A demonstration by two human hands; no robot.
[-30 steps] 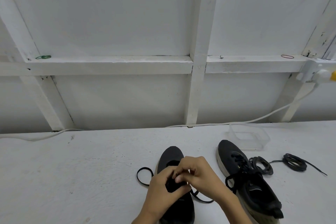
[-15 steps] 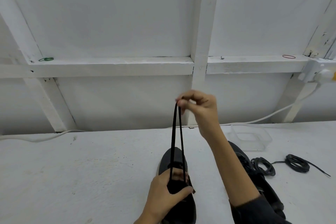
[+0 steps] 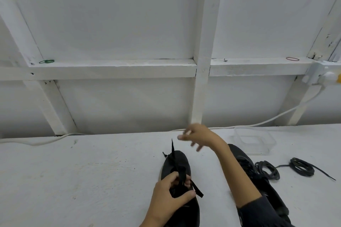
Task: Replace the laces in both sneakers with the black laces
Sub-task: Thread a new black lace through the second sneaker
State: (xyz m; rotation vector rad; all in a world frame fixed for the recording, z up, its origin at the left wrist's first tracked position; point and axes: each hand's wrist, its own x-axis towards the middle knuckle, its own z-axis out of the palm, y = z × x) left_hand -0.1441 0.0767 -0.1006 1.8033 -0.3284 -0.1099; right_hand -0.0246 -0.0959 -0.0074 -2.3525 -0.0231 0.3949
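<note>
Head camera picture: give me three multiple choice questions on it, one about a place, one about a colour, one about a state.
1. Where is the clear tub?
A) on the table, beyond the right sneaker
B) inside a shoe box
C) on the floor

2. What colour is the rubber band at the left end of the ledge?
A) red
B) green
C) yellow

3. How is the right hand?
A) pinching the lace
B) open, holding nothing
C) gripping the tub

Answers:
1 A: it stands on the table past that sneaker's toe.
2 B: the left band is green; the red one lies far right.
3 B: its fingers are spread, clear of the lace; only the left hand grips the left sneaker.
</note>
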